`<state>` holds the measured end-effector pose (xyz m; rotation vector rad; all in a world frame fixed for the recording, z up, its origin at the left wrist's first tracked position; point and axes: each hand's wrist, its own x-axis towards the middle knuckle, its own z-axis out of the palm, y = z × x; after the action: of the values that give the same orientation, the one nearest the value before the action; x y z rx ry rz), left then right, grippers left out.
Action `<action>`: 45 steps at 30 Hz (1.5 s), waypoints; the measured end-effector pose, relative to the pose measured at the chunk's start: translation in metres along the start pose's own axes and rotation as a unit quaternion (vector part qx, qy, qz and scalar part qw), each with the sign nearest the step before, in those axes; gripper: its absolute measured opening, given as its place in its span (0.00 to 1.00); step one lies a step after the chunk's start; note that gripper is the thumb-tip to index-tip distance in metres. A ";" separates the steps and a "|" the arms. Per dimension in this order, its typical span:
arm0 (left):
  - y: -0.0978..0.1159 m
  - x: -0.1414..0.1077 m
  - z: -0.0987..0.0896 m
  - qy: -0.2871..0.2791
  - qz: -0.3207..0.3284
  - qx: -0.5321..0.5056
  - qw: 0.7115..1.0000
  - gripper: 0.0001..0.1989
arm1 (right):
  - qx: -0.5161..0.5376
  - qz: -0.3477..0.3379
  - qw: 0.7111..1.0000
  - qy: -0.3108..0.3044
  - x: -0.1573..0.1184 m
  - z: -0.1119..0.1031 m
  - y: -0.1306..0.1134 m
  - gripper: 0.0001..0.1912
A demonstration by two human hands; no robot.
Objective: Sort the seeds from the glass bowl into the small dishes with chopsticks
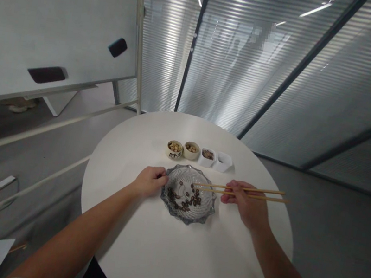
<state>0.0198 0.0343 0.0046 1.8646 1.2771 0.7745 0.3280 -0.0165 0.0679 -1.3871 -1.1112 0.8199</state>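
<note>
A scalloped clear glass bowl (200, 215) stands on the round white table (187, 261), with many small brown ring-like pieces (182, 204) inside. My left hand (151, 181) pinches the bowl's left rim. Wooden chopsticks (268, 191) are held in my right hand (244, 202), to the right of the bowl. Their tips are inside the bowl, close to one brown piece (192, 185); whether they grip it is too small to tell.
Behind the bowl stand two round cups (174, 150) (191, 150) of nuts, a white dish (207, 157) of dark bits and another white dish (223, 163). A whiteboard (58, 10) on a frame is at left, a ribbed glass partition (224, 70) behind.
</note>
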 end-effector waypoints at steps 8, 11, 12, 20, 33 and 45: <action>0.002 -0.001 -0.001 0.001 0.002 -0.003 1.000 0.14 | 0.021 -0.018 0.999 -0.018 0.003 0.004 0.004 0.27; 0.000 0.000 0.000 -0.001 0.003 -0.005 1.000 0.13 | 0.028 -0.015 0.999 -0.023 0.005 0.005 0.008 0.27; 0.000 0.000 0.000 -0.001 0.002 -0.005 1.000 0.13 | 0.031 -0.011 0.999 -0.024 0.006 0.006 0.010 0.27; -0.005 0.001 0.002 -0.001 0.000 -0.002 1.000 0.14 | 0.040 0.009 0.999 -0.007 0.011 0.006 0.023 0.28; -0.002 0.001 0.001 -0.001 -0.001 -0.006 1.000 0.14 | 0.027 -0.016 0.999 -0.009 0.012 0.004 0.012 0.26; -0.003 0.001 0.001 0.002 -0.001 -0.004 1.000 0.14 | 0.029 -0.015 0.999 0.017 0.010 0.004 0.015 0.28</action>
<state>0.0197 0.0360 0.0010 1.8559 1.2754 0.7822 0.3299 -0.0051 0.0539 -1.3289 -1.0720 0.7985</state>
